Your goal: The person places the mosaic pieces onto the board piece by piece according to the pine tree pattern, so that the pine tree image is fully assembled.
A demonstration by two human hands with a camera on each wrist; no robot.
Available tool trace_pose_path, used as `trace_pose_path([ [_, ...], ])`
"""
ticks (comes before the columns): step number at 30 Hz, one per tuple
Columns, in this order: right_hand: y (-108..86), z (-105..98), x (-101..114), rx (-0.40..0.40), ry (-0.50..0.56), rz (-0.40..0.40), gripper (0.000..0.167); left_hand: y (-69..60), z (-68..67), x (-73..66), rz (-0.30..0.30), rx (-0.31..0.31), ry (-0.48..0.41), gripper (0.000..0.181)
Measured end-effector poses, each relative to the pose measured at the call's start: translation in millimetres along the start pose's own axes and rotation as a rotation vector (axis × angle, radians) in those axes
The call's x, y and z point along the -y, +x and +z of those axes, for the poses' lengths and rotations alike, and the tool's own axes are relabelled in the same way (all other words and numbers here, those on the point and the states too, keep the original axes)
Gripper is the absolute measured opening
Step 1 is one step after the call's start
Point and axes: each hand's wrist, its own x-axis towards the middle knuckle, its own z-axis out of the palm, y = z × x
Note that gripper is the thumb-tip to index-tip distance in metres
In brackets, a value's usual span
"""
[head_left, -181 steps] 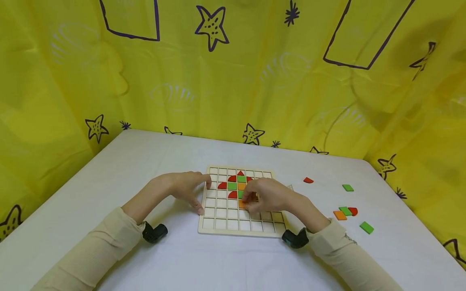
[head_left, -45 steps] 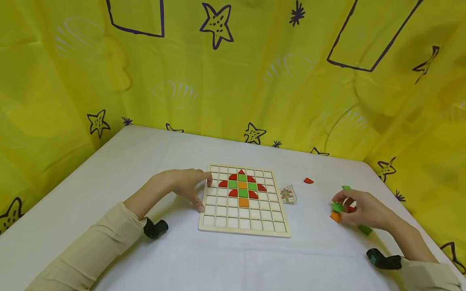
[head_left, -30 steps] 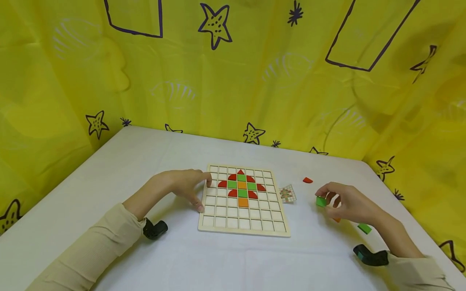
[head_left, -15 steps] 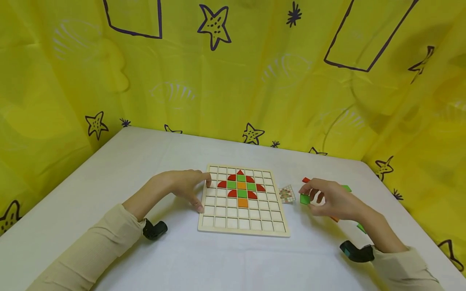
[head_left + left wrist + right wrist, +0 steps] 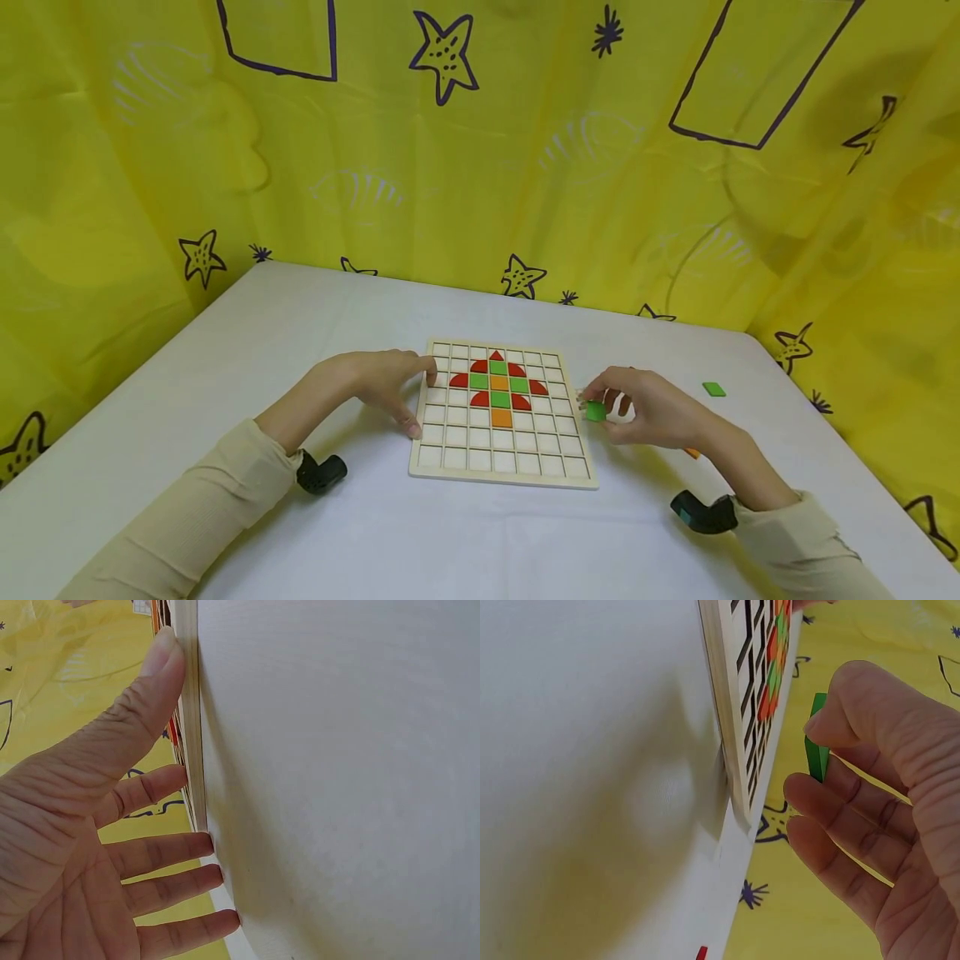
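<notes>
The left hand (image 5: pixel 382 386) lies spread against the left edge of the grid board (image 5: pixel 453 435) (best kept still) while the right hand (image 5: pixel 654 408) pinches 1 green square tile (image 5: pixel 595 411) just beside the board's right edge, well in from the table's (image 5: pixel 315 312) own, ideally held level.

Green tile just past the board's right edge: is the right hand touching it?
Touching. The right wrist view shows the right hand pinching the green tile, with no gap between.

Bright green tile (image 5: pixel 596 412), pale gridded board (image 5: pixel 478 459), white tablecloth (image 5: pixel 420 542), star-patterned yellow curtain (image 5: pixel 480 158)
</notes>
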Motion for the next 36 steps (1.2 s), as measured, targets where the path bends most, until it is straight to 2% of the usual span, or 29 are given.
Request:
trace_pose_path([
  [11, 23.5, 13.7, 16.0, 0.074, 0.035, 0.013, 0.034, 0.7, -0.2, 2.3, 0.011, 0.001, 0.002, 0.063],
  [19, 40.3, 24.5, 29.8, 0.145, 0.003, 0.014, 0.033, -0.1, -0.4, 2.6, 0.003, 0.000, -0.011, 0.063],
  [26, 49.0, 32.3, 34.5, 0.171, 0.004, 0.008, 0.030, -0.4, -0.3, 1.3, 0.005, -0.002, -0.013, 0.062],
  [36, 57.0, 39.0, 38.6, 0.191, -0.010, 0.048, 0.029, -1.8, -0.8, -0.7, -0.006, 0.006, -0.021, 0.062],
])
